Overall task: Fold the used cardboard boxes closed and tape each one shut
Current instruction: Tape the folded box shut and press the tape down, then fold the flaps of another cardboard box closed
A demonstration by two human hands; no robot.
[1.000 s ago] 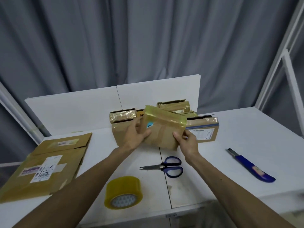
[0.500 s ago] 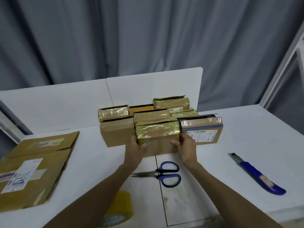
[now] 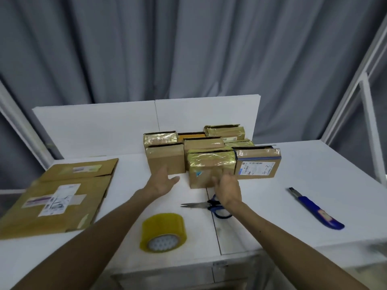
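A small taped cardboard box (image 3: 209,168) stands on the white table in the front row of several taped boxes, between a plain brown box (image 3: 165,160) and a box with a white label (image 3: 257,164). My left hand (image 3: 162,182) hovers open just left of it, fingers spread, holding nothing. My right hand (image 3: 228,189) is in front of the box's lower right corner, fingers relaxed, off the box. A roll of yellowish tape (image 3: 163,232) lies near the front edge between my forearms. Flattened cardboard boxes (image 3: 60,195) lie at the left.
Blue-handled scissors (image 3: 211,206) lie under my right wrist. A blue utility knife (image 3: 316,208) rests at the right of the table (image 3: 314,174). A white board (image 3: 100,128) stands behind the boxes, grey curtain beyond. A white frame post (image 3: 370,130) rises at the right.
Both hands carried the small taped box forward, set it down in the front row, then let go and drew back toward me.
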